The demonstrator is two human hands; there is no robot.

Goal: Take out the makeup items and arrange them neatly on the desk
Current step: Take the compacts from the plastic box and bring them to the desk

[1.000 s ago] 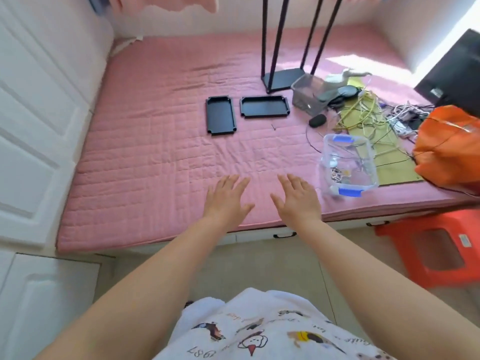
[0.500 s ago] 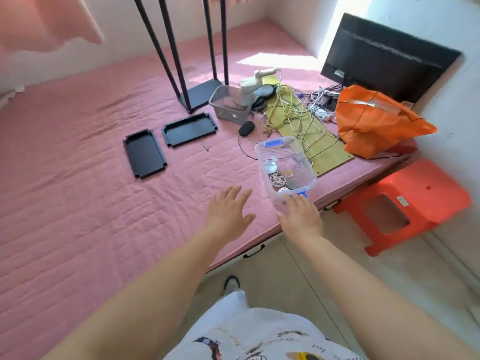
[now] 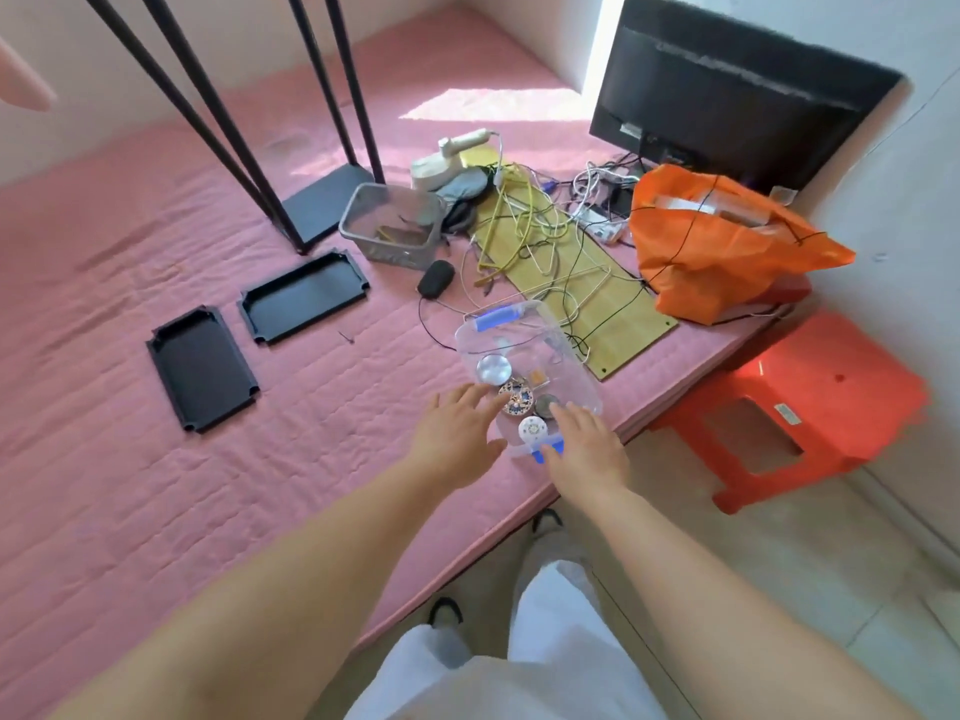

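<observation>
Clear box (image 3: 527, 356) sits near the front edge of the pink surface (image 3: 156, 459), at about 1 o'clock from the hands. It has blue latches at the far and near ends. Inside: a silver round compact (image 3: 494, 368), a patterned round case (image 3: 516, 400), a white round case (image 3: 531, 429), a dark round item (image 3: 545, 406) and a small tan piece (image 3: 537, 377).

Left hand (image 3: 457, 436): fingers spread and open, palm down, tips at the box's left wall near the patterned case. Contact with the box: cannot tell. Not gripping anything.

Right hand (image 3: 584, 444): fingers open, extended over the near end of the box, partly covering the near blue latch (image 3: 550, 452). Tips are over the rim by the dark item. No grasp visible.

Around the box:
- 9 to 10 o'clock: two black trays (image 3: 202, 368), empty, lying flat, near each other but apart.
- 12 o'clock: black mouse (image 3: 435, 279), its cord running toward the box.
- 11 o'clock: grey mesh basket (image 3: 390, 226), beside the base of a black rack (image 3: 322, 200).
- 1 o'clock: yellow board (image 3: 597, 298) with tangled cables (image 3: 524, 220) over it, its near corner just beside the box.
- 2 o'clock: orange bag (image 3: 727, 241), with a black monitor (image 3: 727, 101) behind it.
- 3 o'clock, on the floor beside the surface: orange stool (image 3: 810, 407).
</observation>
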